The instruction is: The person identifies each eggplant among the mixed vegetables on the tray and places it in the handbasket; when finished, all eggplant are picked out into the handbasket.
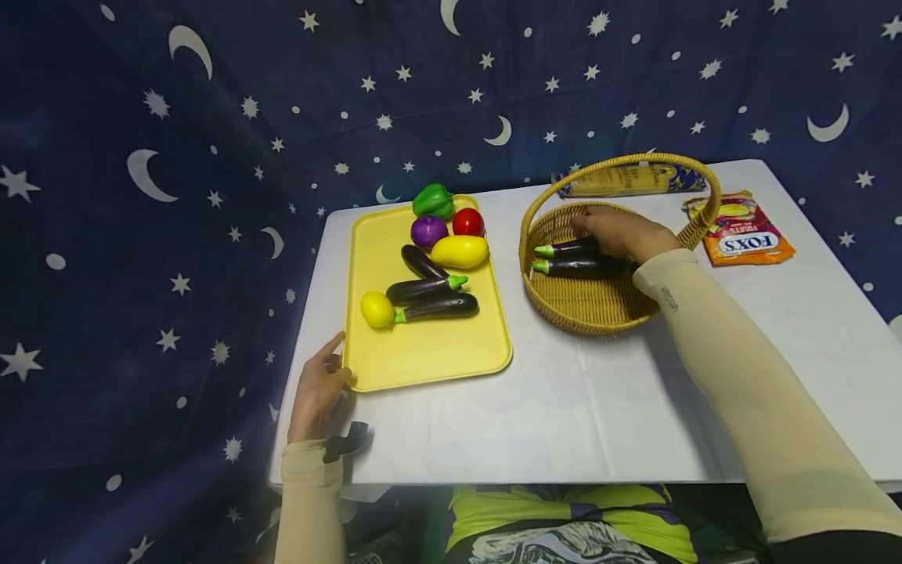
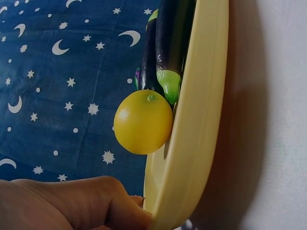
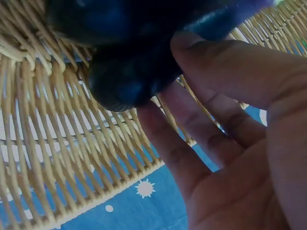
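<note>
My right hand (image 1: 622,235) reaches into the wicker basket (image 1: 588,323). Its thumb and fingers hold the rear eggplant (image 1: 566,248), and the right wrist view shows the thumb (image 3: 211,57) against its dark skin. A second eggplant (image 1: 579,268) lies alongside, in front of it. At the near left corner of the yellow tray (image 1: 437,356), my left hand (image 1: 319,392) touches the rim with thumb and forefinger. On this tray lie a lemon (image 1: 377,309), several eggplants (image 1: 442,306), a yellow mango-like fruit (image 1: 460,251), a purple onion (image 1: 428,232), a red tomato-like piece (image 1: 468,222) and a green pepper (image 1: 433,201).
The basket's tall handle (image 1: 637,157) arches over my right hand. Behind the basket lies a yellow and blue packet (image 1: 627,180); a red and orange Fox's bag (image 1: 743,231) is to its right. A starry cloth (image 1: 451,94) hangs behind the white table (image 1: 535,423).
</note>
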Motion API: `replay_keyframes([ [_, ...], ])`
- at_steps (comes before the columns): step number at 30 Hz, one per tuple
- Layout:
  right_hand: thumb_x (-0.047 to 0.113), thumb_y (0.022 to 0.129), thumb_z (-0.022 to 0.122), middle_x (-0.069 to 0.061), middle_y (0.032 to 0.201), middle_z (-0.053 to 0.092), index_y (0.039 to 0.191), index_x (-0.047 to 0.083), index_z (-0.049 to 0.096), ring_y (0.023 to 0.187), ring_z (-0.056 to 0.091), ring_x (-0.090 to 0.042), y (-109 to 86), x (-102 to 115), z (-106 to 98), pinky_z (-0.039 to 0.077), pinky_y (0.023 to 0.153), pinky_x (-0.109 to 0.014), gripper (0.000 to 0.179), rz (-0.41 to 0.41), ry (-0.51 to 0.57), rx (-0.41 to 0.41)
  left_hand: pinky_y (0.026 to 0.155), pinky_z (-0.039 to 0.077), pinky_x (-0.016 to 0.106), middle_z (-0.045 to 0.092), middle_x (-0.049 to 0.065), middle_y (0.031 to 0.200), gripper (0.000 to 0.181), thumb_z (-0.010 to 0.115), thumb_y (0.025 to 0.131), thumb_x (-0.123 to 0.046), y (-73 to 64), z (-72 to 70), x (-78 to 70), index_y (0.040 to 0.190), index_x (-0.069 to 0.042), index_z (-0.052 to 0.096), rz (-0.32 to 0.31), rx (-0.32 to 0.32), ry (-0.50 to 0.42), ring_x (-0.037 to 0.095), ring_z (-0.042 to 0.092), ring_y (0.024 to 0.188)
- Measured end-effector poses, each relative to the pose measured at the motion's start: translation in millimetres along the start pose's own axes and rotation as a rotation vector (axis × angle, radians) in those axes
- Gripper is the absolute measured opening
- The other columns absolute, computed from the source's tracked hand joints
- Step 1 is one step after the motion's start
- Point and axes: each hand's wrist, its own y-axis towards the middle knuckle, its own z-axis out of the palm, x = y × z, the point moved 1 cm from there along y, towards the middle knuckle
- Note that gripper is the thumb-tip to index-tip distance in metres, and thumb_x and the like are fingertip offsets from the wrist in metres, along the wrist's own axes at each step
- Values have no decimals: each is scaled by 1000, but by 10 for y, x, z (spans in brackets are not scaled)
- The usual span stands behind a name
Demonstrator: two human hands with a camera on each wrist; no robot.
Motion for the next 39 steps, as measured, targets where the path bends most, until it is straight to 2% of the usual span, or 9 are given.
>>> replay_keyframes([
  [5, -15, 99, 48, -29, 155, 47, 151, 8, 53, 148, 40, -52, -72, 21, -32, 40, 117, -69, 57, 44, 40, 6, 58, 46, 24, 58, 25, 136, 85, 56, 88, 4, -9, 7, -5, 167, -23, 39, -1, -5, -10, 28, 58, 95],
  [8, -4, 103, 52, -29, 152, 46, 154, 9, 49, 143, 44, -50, -235, 159, -143, 43, 112, -69, 53, 71, 56, -87, 58, 46, 24, 57, 24, 137, 85, 57, 89, 3, -18, 6, -3, 167, -25, 38, -10, -4, -3, 27, 58, 95],
  [14, 20, 108, 58, -20, 126, 62, 128, 6, 66, 110, 62, -38, -861, 864, -300, 53, 87, -60, 26, 36, 133, -455, 49, 41, 24, 58, 25, 135, 87, 57, 87, 4, -25, -18, -4, 167, -25, 38, -6, 6, 3, 18, 52, 70],
  [18, 22, 107, 61, -8, 112, 69, 115, 13, 69, 97, 65, -26, -1033, 1456, -353, 55, 86, -49, 15, -146, 187, -490, 54, 44, 23, 58, 25, 135, 87, 58, 87, 4, -15, -24, -22, 166, -24, 39, 13, -5, 10, 21, 57, 81],
  [21, 23, 106, 63, -5, 115, 70, 119, 15, 69, 98, 65, -22, -778, 1807, -300, 58, 87, -44, 17, -305, 210, -459, 59, 47, 22, 57, 26, 134, 86, 57, 86, 6, -7, -10, -22, 166, -21, 40, 24, -17, -6, 27, 59, 98],
  [24, 22, 106, 64, -8, 124, 67, 128, 13, 68, 106, 63, -25, -310, 2034, -136, 58, 91, -43, 24, -378, 208, -441, 60, 47, 22, 57, 26, 133, 85, 57, 87, 7, -3, 24, -13, 166, -21, 41, 21, -19, -19, 31, 60, 104],
  [28, 22, 105, 66, -12, 131, 61, 141, 11, 61, 114, 57, -28, 332, 2272, 107, 54, 101, -43, 38, -359, 191, -361, 61, 47, 23, 57, 26, 133, 84, 57, 87, 5, 1, 39, 1, 165, -21, 41, 20, -19, -26, 30, 59, 105],
  [31, 23, 103, 69, -12, 137, 58, 149, 12, 56, 120, 53, -30, 670, 2417, 236, 51, 107, -44, 48, -323, 134, -283, 60, 46, 22, 58, 25, 132, 85, 57, 86, 6, 9, 43, -4, 165, -22, 42, 25, -22, -41, 27, 59, 98],
  [39, 20, 103, 69, -15, 143, 57, 149, 17, 56, 130, 52, -35, 1036, 2639, 392, 48, 112, -52, 48, -276, -47, -199, 61, 49, 21, 58, 23, 132, 86, 56, 85, 7, -28, -3, -16, 165, -24, 43, 9, -38, -60, 26, 60, 101],
])
